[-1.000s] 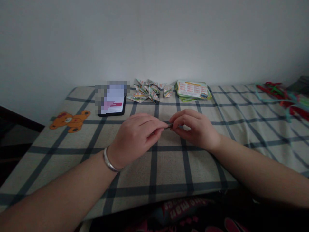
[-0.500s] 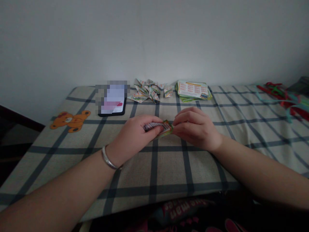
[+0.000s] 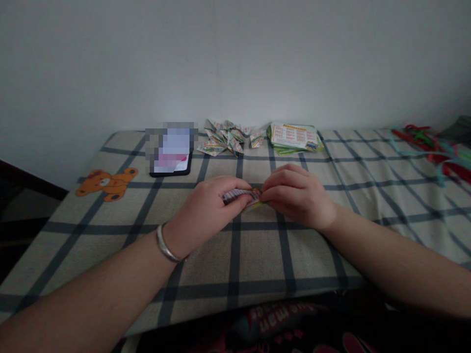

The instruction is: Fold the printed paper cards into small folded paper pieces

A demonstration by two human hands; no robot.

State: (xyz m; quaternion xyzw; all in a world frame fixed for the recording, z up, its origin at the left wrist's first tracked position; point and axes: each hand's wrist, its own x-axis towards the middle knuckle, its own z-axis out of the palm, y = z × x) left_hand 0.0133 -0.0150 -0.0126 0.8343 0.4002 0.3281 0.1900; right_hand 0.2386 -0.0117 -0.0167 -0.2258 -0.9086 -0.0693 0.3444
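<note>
Between my two hands is a small folded piece of printed paper, with green, yellow and white print on it. My left hand is closed on its left part, thumb on the near side and fingers behind. The fingertips of my right hand pinch the paper's right end. Much of the paper is covered by my fingers. Beyond my hands lie several folded paper pieces in a loose heap. To their right is a stack of printed sheets.
A phone with a blurred screen lies at the back left. An orange bear cutout is near the left edge. Red, green and light-blue ribbons lie at the far right. A checked cloth covers the table, which meets a wall.
My left hand has moved slightly to the right, closer to my right hand. Less of the paper shows between my fingers. The other things have stayed put.
</note>
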